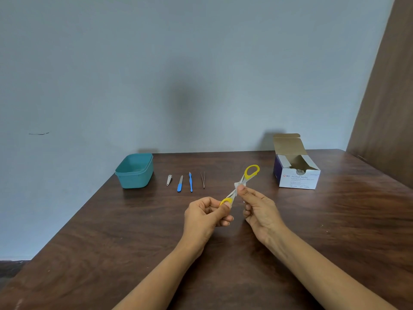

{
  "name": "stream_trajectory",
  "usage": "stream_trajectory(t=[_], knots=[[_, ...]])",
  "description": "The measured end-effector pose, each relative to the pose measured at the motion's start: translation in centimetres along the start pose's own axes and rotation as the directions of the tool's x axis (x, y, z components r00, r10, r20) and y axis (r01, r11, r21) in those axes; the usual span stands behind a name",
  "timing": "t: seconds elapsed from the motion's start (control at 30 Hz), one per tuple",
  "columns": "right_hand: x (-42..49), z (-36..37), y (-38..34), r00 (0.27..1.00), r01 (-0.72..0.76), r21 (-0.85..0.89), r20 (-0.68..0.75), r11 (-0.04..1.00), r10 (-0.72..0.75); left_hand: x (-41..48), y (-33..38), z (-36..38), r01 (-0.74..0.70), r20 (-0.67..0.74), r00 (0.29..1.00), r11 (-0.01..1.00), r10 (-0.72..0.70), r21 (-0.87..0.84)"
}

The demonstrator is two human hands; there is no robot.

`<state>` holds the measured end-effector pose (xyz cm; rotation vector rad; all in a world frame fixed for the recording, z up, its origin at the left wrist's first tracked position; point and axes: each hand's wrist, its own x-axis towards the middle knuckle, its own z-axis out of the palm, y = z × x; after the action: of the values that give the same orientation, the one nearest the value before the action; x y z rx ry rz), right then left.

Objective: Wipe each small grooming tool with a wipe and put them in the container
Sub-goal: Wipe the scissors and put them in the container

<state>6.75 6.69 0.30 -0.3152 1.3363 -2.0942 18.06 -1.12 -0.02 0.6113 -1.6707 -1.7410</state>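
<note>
Gripping the lower yellow loop of the scissors (246, 176) in left hand (205, 217), fingers curled, thumb on top. Pinching a small white wipe (237, 185) round the scissors' mid-section with right hand (259, 211), thumb and forefinger closed on it, other fingers loosely curled. Held in the air above the table (111, 231), well apart from the teal container (134, 181) at far left. Second yellow loop sticking up and right past the right fingertips. Can't tell blade position, hidden by wipe and fingers.

Step in hand: wiping the scissors. Probably tool one of five. Nothing visible inside the container from here, and lying in a row beside it: nail clipper (169, 180), nail file (180, 184), blue cuticle tool (190, 182), tweezers (203, 179).

Next: finish the pass along the metal, then carry left over the row without knocking it and drop into the container. After that, tweezers as nearest pick. Fresh wipe from the open alcohol swab box (298, 179) at right if needed.
</note>
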Motion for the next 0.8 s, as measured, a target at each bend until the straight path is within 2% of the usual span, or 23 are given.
stream_trajectory(t=[0.17,0.53,0.7,0.8], knots=[[-0.6,0.1,0.3,0.999,0.04,-0.096,0.036,0.995,-0.037,0.0,0.1,0.2,-0.011,-0.008,1.0,1.0,0.011,-0.008],[-0.7,0.1,0.0,0.993,0.07,-0.189,0.107,0.98,-0.05,0.0,0.4,-0.1,-0.019,-0.009,1.0,1.0,0.019,-0.022],[-0.6,-0.3,-1.0,0.99,0.119,-0.26,0.104,0.958,-0.095,0.1,0.4,-0.2,-0.115,-0.025,0.992,0.97,0.123,0.213],[-0.7,-0.3,-1.0,0.991,0.104,-0.275,0.11,0.956,-0.076,0.1,0.4,-0.3,-0.116,-0.034,0.991,0.97,0.126,0.212]])
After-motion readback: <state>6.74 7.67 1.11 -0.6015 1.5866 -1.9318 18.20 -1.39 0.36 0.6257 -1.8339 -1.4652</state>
